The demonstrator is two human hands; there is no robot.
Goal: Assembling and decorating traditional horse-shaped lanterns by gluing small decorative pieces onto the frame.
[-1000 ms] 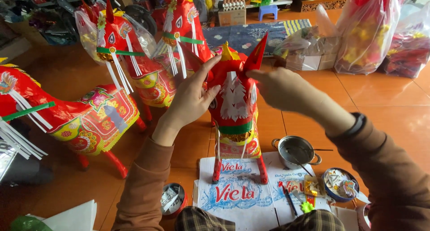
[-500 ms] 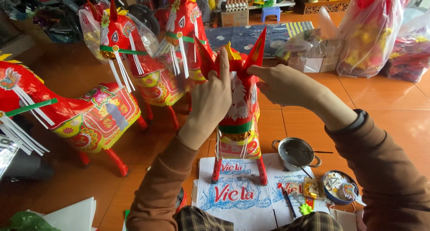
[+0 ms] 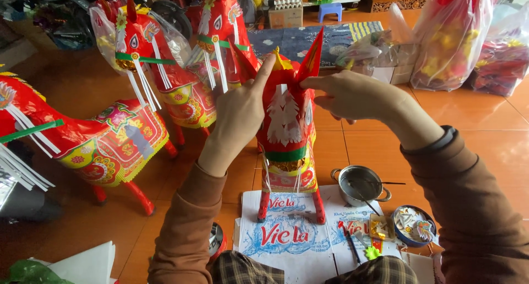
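At nine o'clock a red paper horse (image 3: pixel 82 141) was cut off by the frame's edge; the left hand (image 3: pixel 239 110) hid the middle horse's (image 3: pixel 289 130) left ear.

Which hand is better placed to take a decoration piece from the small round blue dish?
Probably the right hand: the blue dish lies on its side. The left hand rests on the paper horse, farther away.

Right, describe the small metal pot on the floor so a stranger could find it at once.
Start at the flattened white cardboard sheet under the red paper horse that both hands work on. Just off the sheet's right edge stands the small round steel pot. It alone is bare metal with side handles; the shallow blue dish beside it holds paper trimmings.
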